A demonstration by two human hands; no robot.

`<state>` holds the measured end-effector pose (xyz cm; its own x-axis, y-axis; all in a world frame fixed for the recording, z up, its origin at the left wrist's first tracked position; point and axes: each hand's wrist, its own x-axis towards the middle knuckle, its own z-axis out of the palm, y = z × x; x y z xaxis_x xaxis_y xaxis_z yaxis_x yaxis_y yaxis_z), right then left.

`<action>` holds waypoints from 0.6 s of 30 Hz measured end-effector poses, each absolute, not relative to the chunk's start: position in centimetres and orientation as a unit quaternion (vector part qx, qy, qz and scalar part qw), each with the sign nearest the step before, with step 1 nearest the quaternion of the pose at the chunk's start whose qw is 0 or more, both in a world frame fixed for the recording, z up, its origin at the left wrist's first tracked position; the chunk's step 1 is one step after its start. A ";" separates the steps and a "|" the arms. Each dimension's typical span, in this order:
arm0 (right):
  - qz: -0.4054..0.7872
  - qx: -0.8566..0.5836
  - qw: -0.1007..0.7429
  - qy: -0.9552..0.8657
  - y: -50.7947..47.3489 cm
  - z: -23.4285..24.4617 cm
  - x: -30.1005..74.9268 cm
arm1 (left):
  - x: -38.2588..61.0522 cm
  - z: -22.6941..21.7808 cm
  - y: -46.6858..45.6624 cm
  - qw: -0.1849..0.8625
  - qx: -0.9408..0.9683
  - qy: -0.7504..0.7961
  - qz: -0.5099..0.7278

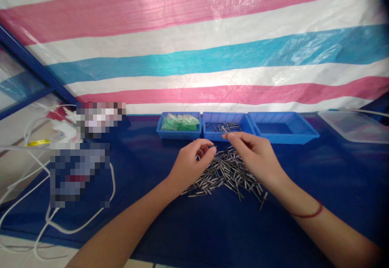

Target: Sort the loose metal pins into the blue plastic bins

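Observation:
A pile of metal blind rivets (226, 171) with thin shanks lies on the dark blue table surface. Over its left side is my left hand (196, 158), thumb and forefinger brought together in a pinch; whatever may be between the tips is too small to make out. My right hand (251, 146) is above the pile's right side, its fingertips pinched in front of the middle blue bin (249, 128). I cannot tell what, if anything, they hold. Several loose rivets (226, 128) lie inside that bin.
Left of the middle bin, another blue bin (179, 135) holds small clear bags with green contents (180, 123). A third blue bin (285, 138) stands to the right, beside a clear plastic lid (352, 128). White cables (112, 183) and blurred-out items occupy the left side. A striped sheet (194, 65) hangs behind.

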<state>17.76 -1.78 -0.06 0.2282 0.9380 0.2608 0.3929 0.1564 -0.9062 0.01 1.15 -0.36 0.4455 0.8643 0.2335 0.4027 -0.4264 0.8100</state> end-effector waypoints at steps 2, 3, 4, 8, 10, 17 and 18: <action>0.271 -0.620 0.562 -0.477 -0.4 0.1 18.2 | -0.2 -0.5 1.5 0.336 0.775 0.418 0.335; 0.280 -0.626 0.581 -0.439 0.2 0.1 18.5 | -0.3 -0.5 1.8 0.330 0.776 0.421 0.334; 0.294 -0.627 0.594 -0.408 0.8 0.1 18.8 | -0.4 -0.6 2.0 0.322 0.780 0.422 0.332; 0.351 -0.615 0.612 -0.353 1.3 0.1 19.5 | -0.8 -0.9 2.6 0.265 0.835 0.388 0.287; 0.348 -0.620 0.593 -0.378 0.5 0.1 19.7 | -0.8 -1.2 2.7 0.228 0.873 0.350 0.253; 0.312 -0.608 0.412 -0.603 -1.9 0.8 20.0 | 0.7 -1.8 2.3 0.101 0.935 0.297 0.167; 0.307 -0.607 0.404 -0.612 -2.1 0.8 20.0 | 0.9 -1.8 2.2 0.093 0.936 0.299 0.160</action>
<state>20.01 -2.05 0.81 0.0637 0.9905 0.1221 0.4942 0.0750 -0.8661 0.94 2.18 -1.77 0.7698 0.5898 0.2439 0.5307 -0.8038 0.2690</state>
